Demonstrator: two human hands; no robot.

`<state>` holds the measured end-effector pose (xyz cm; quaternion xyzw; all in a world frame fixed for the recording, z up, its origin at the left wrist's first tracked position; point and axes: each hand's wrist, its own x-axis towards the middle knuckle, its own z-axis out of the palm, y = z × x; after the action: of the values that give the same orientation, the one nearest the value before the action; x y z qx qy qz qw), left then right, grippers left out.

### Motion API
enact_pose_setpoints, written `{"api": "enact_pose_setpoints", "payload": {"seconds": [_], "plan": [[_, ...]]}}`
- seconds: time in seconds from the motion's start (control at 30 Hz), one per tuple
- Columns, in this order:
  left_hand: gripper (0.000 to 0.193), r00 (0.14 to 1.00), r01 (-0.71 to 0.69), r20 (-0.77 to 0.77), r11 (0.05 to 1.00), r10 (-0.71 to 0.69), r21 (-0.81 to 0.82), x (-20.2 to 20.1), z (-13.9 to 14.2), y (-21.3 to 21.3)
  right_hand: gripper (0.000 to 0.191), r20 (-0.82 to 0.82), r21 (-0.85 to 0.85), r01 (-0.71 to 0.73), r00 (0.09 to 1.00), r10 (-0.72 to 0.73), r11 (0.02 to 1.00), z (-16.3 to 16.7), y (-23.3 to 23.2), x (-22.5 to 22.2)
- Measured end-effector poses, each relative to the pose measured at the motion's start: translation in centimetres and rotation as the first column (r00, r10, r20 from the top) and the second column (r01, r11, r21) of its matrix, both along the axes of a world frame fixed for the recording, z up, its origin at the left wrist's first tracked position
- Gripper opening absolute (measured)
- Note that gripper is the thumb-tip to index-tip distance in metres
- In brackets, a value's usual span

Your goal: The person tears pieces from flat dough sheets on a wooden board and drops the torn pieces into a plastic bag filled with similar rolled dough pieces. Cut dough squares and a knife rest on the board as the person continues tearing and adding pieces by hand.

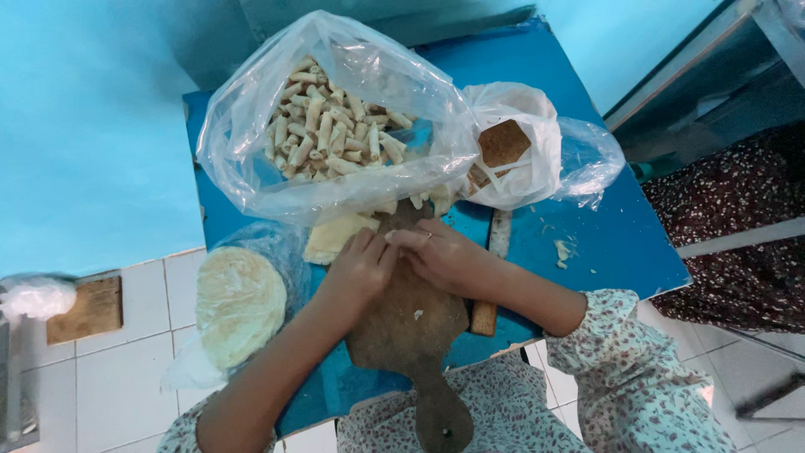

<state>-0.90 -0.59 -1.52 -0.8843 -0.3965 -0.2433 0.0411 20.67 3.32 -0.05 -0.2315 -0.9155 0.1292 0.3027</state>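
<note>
My left hand (356,270) and my right hand (440,256) meet fingertip to fingertip over the top of a brown wooden board (407,331) with a handle pointing toward me. Both have their fingers curled down onto something small and pale on the board; what lies under them is hidden. A pale square sheet of dough (331,236) lies just beyond my left hand. Behind it a large clear plastic bag (243,159) holds several small rolled pastries (331,130).
The board rests on a blue table (604,243). A round stack of thin dough sheets (239,306) in plastic hangs over the table's left edge. A white bag (520,117) with a brown slab sits at back right. White tiled floor lies below; a wooden block (88,309) at left.
</note>
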Motion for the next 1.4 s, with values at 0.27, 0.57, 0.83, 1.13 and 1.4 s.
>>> {"api": "enact_pose_setpoints", "payload": {"seconds": [0.27,0.57,0.83,1.13,1.4], "plan": [[0.018,0.950,-0.047,0.281,0.950,0.139,-0.309,0.3,2.5,-0.8,0.054,-0.135,-0.378,0.002,0.989,-0.058,0.926,-0.5,0.3,0.8],[0.013,0.921,-0.077,0.349,0.960,0.172,-0.269,0.6,3.4,-0.8,0.046,-0.114,-0.021,0.035,0.993,-0.038,0.999,1.0,-0.6,0.0],[0.017,0.955,-0.202,0.187,0.967,0.230,-0.155,0.8,1.9,-0.9,0.049,-0.062,0.088,0.002,0.998,0.004,0.996,1.5,-0.7,-0.2],[0.019,0.963,-0.224,0.139,0.972,0.231,-0.067,0.9,2.3,-1.3,0.046,-0.090,0.113,-0.013,0.996,0.024,0.993,1.4,-0.7,-0.1],[0.013,0.961,-0.201,0.172,0.975,0.215,-0.096,0.7,2.0,-0.8,0.042,-0.093,0.086,-0.012,0.995,0.020,0.996,0.6,-0.6,0.2]]}}
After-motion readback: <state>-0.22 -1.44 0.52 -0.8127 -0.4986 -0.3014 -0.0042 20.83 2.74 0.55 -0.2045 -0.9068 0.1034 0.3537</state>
